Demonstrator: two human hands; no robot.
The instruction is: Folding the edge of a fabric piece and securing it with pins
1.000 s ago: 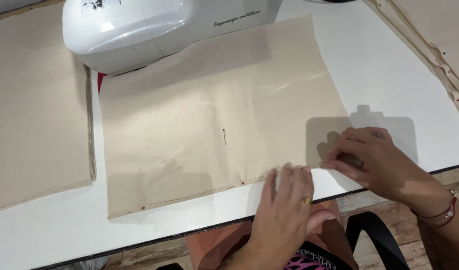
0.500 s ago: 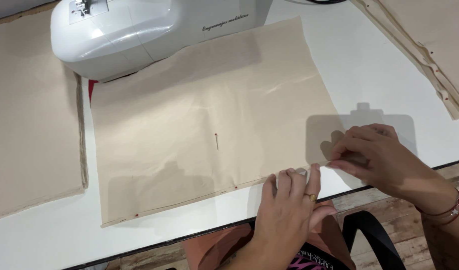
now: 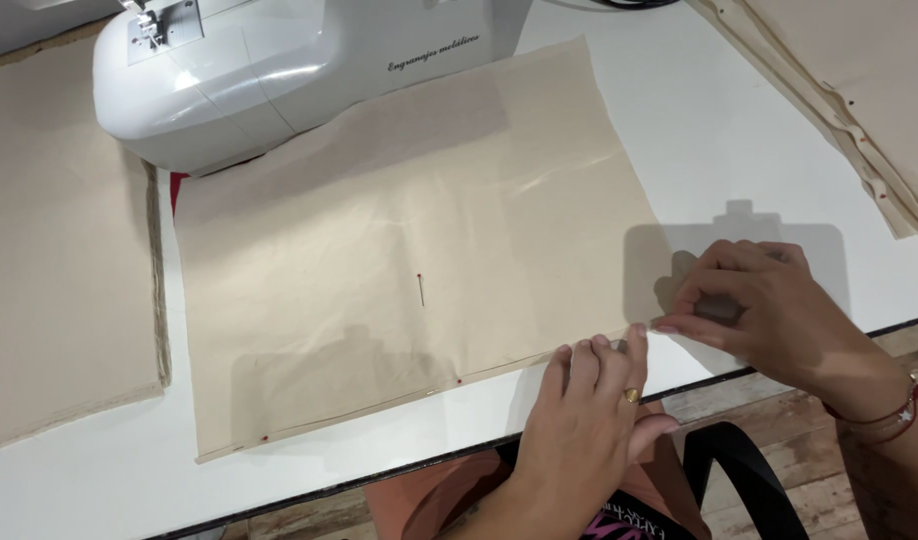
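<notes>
A beige fabric piece [image 3: 409, 250] lies flat on the white table [image 3: 699, 130], its far edge under the sewing machine [image 3: 299, 70]. A red-headed pin [image 3: 422, 290] sits in its middle, and two more pins [image 3: 459, 381] mark the folded near edge. My left hand [image 3: 589, 410] presses flat, fingertips down, on that near edge close to the right corner. My right hand [image 3: 769, 310] is beside it at the fabric's near right corner, thumb and fingers pinched together on the edge. What else lies between those fingers is hidden.
A second beige fabric panel [image 3: 59, 260] lies at the left. More beige cloth with a seamed edge [image 3: 859, 90] lies at the far right. The table's dark front edge [image 3: 379, 475] runs just before my body, and a black strap [image 3: 749, 480] hangs below.
My left hand has slid a little to the right along the near edge, closer to my right hand. The right hand stays pinched at the corner. The view has shifted slightly.
</notes>
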